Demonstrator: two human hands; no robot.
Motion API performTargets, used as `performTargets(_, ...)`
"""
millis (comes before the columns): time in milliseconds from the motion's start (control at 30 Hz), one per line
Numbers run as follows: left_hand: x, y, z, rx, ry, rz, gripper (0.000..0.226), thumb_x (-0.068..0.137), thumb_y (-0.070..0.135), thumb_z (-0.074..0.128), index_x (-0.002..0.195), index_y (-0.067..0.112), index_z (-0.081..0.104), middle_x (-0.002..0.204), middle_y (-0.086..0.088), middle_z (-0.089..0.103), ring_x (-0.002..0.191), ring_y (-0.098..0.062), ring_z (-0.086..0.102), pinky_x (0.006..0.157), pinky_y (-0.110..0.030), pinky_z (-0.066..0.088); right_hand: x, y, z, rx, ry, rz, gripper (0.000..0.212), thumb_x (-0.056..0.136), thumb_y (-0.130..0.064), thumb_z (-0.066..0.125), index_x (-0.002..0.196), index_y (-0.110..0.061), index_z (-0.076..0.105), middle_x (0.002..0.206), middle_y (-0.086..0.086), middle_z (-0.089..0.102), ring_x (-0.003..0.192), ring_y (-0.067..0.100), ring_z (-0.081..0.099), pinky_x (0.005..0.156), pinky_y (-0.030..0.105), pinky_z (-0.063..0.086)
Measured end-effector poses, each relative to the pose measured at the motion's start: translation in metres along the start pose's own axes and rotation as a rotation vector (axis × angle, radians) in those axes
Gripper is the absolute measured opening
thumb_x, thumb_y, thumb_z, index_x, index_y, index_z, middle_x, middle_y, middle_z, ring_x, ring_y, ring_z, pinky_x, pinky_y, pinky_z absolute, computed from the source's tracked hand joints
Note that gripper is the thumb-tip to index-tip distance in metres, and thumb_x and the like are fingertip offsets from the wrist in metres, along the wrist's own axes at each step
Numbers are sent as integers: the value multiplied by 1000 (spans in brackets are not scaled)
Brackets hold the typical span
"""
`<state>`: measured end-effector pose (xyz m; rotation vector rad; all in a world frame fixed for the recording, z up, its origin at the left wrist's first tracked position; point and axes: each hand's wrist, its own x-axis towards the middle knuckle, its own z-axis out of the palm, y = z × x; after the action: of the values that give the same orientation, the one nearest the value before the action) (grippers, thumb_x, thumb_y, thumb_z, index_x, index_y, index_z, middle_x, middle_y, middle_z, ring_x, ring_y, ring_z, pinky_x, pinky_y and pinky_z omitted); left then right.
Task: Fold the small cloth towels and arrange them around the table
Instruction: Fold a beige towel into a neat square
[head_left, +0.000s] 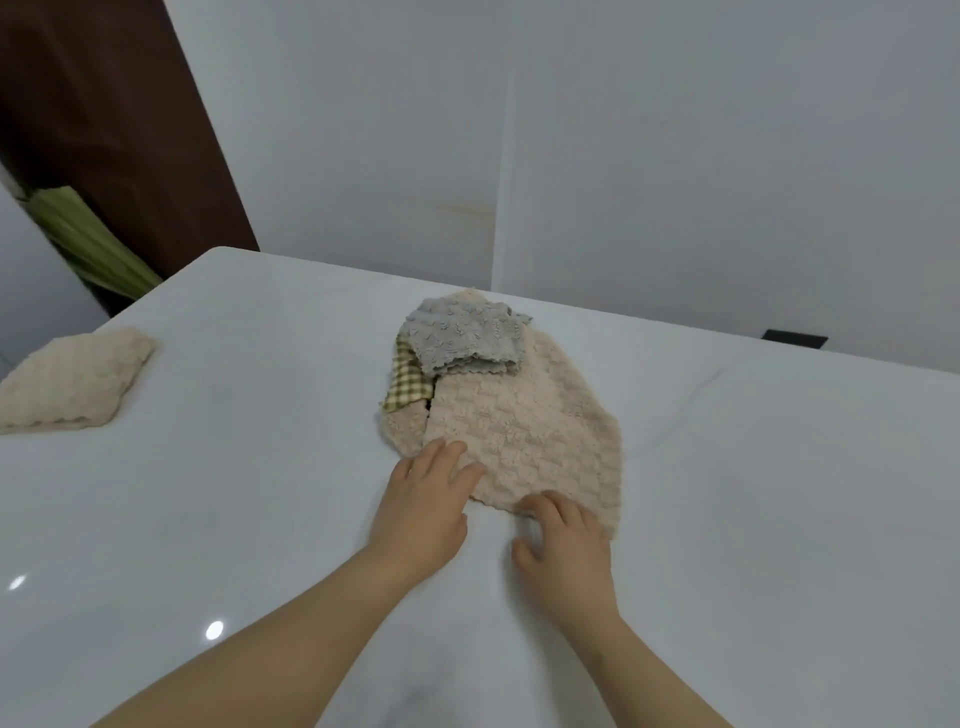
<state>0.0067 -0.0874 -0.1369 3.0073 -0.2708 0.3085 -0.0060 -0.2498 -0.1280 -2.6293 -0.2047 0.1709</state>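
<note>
Beige towel (524, 426) near edge: left hand (426, 501) flat, pressing; right hand (563, 543) curled, gripping; table (260, 493) wide around.

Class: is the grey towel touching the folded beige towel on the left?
Apart: the head view shows bare table between the grey towel and the folded beige towel.

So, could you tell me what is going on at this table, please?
A person is working on a beige fluffy cloth towel spread on the white table. The left hand lies flat on its near left edge; the right hand curls its fingers at the near edge, grip unclear. A folded grey towel and a green checked cloth sit at its far end. Another folded beige towel lies far left.
</note>
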Motion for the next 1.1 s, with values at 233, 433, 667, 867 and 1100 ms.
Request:
performTargets(233,15,-50,35,-111,221,152,12,71,28,66,82,26,66,86,11,65,95,-13,58,76,-25,45,21,-21,41,-73,332,240,22,84,-34,57,105,-30,64,123,-6,55,118,24,44,97,37,26)
performTargets(433,11,-57,46,-143,345,242,13,80,21,49,74,21,61,79,9,63,85,-13,62,79,-22,30,27,-10,54,-137,482,177,14,87,-28,58,93,-24,70,112,-4,63,107,27,49,83,30,19)
performTargets(667,-7,-50,40,-196,642,323,17,84,12,46,82,7,63,97,-6,71,108,-32,61,91,-36,34,9,-19,67,-37,875,-46,25,82,-30,43,80,-15,64,110,2,67,106,18,45,82,30,27)
performTargets(867,-51,-59,27,-364,667,256,9,82,7,38,83,14,45,70,-9,55,70,-20,40,66,-27,30,-33,-44,78,155,769,-173,20,88,-21,47,93,-9,62,96,7,67,91,28,58,75,26,32)
performTargets(1100,-102,-86,19,-285,508,331,7,87,23,36,81,23,41,62,-1,55,57,-23,51,56,-25,32,-74,-62,88,10,696,-259,23,91,-25,39,92,-11,58,81,6,63,81,30,52,73,29,25)
